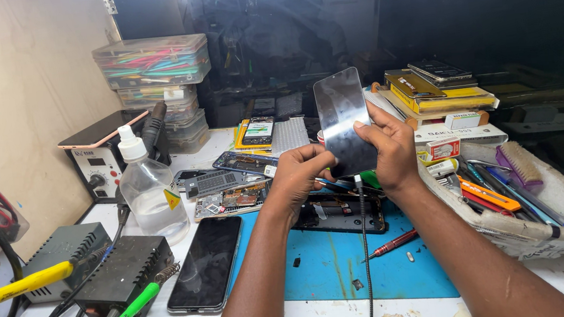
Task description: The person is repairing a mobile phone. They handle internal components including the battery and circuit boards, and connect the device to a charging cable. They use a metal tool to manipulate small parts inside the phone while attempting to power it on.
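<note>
Gripping a dark phone screen panel [342,120] upright between left hand [298,174] and right hand [388,145], long axis vertical, glass facing the camera, above a blue mat [336,258] on a cluttered, dim repair bench [356,309]

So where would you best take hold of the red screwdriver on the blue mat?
Probably by the red handle of the screwdriver, coming from above. It lies flat on the mat with its thin metal tip pointing lower left towards the black cable, and the handle end has bare mat around it.
</note>
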